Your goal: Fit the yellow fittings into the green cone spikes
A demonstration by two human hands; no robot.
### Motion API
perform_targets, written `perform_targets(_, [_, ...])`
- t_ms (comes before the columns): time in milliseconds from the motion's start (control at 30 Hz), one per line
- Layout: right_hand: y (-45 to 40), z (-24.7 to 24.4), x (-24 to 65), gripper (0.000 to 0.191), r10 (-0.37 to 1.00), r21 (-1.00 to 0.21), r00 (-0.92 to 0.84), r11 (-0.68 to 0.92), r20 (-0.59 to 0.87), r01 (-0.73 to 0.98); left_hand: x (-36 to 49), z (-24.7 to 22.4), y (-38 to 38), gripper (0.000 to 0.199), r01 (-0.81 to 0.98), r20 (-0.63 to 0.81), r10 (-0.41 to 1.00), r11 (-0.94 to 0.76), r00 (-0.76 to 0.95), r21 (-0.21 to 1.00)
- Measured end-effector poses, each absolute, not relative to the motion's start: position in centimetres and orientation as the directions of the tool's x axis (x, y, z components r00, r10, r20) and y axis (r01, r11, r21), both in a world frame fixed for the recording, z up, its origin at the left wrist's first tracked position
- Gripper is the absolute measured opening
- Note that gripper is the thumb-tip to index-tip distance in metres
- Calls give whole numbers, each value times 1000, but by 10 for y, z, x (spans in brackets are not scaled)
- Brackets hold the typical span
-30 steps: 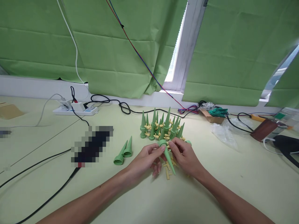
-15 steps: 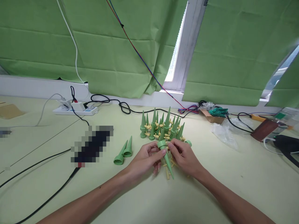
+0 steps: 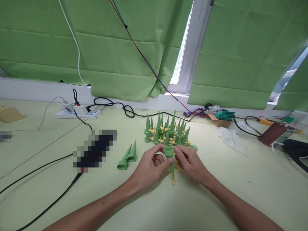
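Note:
Between finger and thumb of my left hand (image 3: 152, 163) is a green plastic watering spike (image 3: 169, 152), its threaded open mouth up and its point down towards me. My right hand (image 3: 190, 160) is closed against the spike's right side. A bit of a small yellow valve (image 3: 174, 154) shows at its fingertips, mostly hidden by them. Below the hands, loose yellow valves (image 3: 172, 180) lie on the table, partly covered. Just beyond, several green spikes (image 3: 172, 123) with yellow valves stand point up in a cluster.
Two green spikes (image 3: 125, 158) lie left of my left hand, and a green cap (image 3: 193, 147) sits behind my right hand. A power strip (image 3: 79, 114), black cables (image 3: 130, 112), a small carton (image 3: 218, 120) and a clear plastic bag (image 3: 232, 139) are farther out on the table.
The spike in my left hand has tipped, so its open mouth faces me more and its point has swung slightly left. Both hands stay nearly in place.

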State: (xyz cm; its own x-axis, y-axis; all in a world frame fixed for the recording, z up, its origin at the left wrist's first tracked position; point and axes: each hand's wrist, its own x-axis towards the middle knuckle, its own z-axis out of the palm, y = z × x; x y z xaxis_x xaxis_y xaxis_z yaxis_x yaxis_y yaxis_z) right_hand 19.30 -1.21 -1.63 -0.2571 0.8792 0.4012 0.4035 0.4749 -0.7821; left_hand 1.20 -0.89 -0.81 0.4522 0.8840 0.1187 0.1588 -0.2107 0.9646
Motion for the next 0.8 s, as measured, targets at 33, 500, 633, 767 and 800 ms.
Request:
perform_targets(33, [-12,-16,193,39,880,-787,-259,473,399,395,12,-8,-10,31,180,151,885,-251,440,951])
perform_targets(500, [-14,-14,194,41,879,-800,-287,469,382,373,7,-13,-12,32,221,547,672,-709,500,670])
perform_targets(633, [-14,-14,194,41,880,-798,-284,468,381,380,6,-14,-11,34,245,556,644,-741,526,625])
perform_targets(767, [-14,-15,194,41,884,-802,-277,461,377,379,6,-11,-13,31,298,513,688,-703,513,645])
perform_targets(800, [-14,-16,194,41,884,-803,-272,461,380,378,7,-10,-14,31,305,503,700,-691,506,655])
